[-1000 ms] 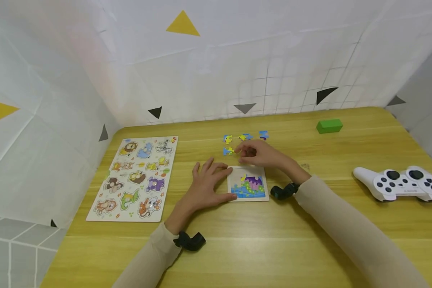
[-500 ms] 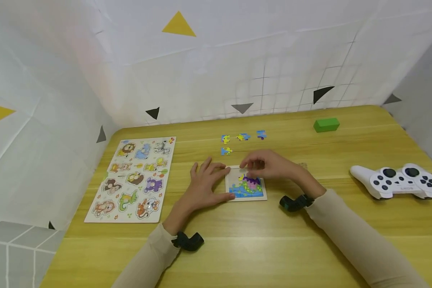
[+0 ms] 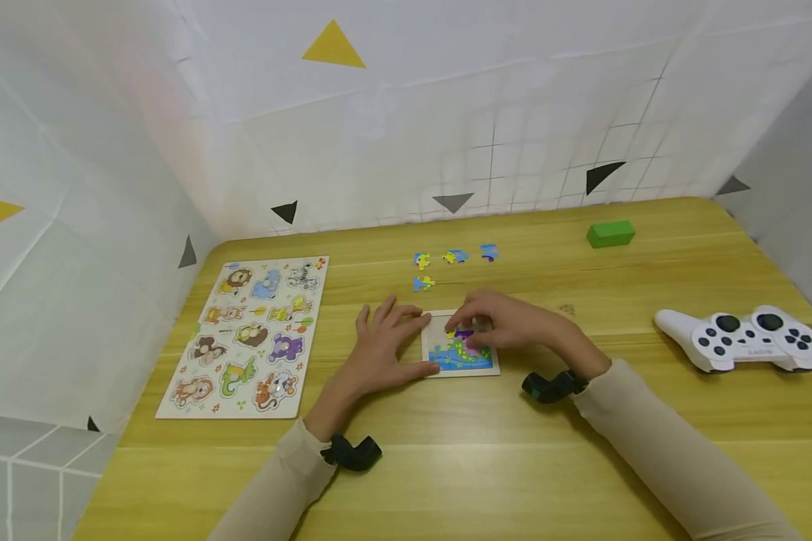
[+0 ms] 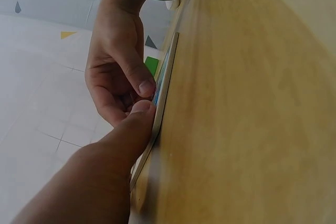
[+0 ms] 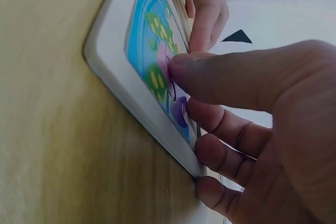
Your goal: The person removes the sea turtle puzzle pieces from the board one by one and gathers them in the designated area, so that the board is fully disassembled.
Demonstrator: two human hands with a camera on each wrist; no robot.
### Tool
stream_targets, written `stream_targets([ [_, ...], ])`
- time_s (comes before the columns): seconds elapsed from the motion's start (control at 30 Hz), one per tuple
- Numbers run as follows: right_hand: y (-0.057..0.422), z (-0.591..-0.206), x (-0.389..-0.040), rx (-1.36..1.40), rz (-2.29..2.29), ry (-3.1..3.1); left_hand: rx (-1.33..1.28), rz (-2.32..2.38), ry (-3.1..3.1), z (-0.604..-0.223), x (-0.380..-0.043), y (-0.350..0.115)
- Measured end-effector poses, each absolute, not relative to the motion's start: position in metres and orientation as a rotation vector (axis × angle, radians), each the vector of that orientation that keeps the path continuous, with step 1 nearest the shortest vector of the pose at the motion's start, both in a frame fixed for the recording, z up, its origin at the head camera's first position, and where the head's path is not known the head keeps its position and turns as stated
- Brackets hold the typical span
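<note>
A small square jigsaw tray (image 3: 460, 373) with a pale rim lies on the table, its lower rows filled with a blue, green and pink picture. My left hand (image 3: 382, 349) rests along its left side, fingers spread, forefinger at the upper corner and thumb at the lower one. Over the tray, my right hand (image 3: 507, 323) pinches a purple puzzle piece (image 3: 463, 334) between thumb and fingers, against the picture. In the right wrist view its thumb tip (image 5: 184, 64) covers part of the pink area, with the other fingers curled by the rim. Several loose puzzle pieces (image 3: 422, 283) lie behind the tray.
An animal puzzle board (image 3: 243, 338) lies to the left. A green block (image 3: 610, 234) sits at the back right, and a white game controller (image 3: 740, 340) is on the right side. White sheeting (image 3: 392, 135) hangs behind the table.
My right hand has come from beside the loose pieces down over the tray, its fingertips now at the picture's purple part. My left hand has stayed at the tray's left side.
</note>
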State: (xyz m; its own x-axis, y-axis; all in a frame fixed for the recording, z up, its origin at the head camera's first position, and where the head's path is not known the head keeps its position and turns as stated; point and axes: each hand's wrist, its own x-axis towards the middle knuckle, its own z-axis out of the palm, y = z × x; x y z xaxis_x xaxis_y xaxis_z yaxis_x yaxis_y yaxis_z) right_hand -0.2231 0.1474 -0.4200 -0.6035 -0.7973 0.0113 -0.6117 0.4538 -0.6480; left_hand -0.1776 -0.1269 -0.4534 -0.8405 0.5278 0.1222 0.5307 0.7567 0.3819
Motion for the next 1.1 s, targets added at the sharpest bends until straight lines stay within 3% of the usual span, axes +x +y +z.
stream_targets([
  [1.1,0.1437,-0.4216,-0.2175,-1.268,-0.820,2.453,-0.888,-0.643,-2.938,-0.4542,-0.1764,-0.1268],
])
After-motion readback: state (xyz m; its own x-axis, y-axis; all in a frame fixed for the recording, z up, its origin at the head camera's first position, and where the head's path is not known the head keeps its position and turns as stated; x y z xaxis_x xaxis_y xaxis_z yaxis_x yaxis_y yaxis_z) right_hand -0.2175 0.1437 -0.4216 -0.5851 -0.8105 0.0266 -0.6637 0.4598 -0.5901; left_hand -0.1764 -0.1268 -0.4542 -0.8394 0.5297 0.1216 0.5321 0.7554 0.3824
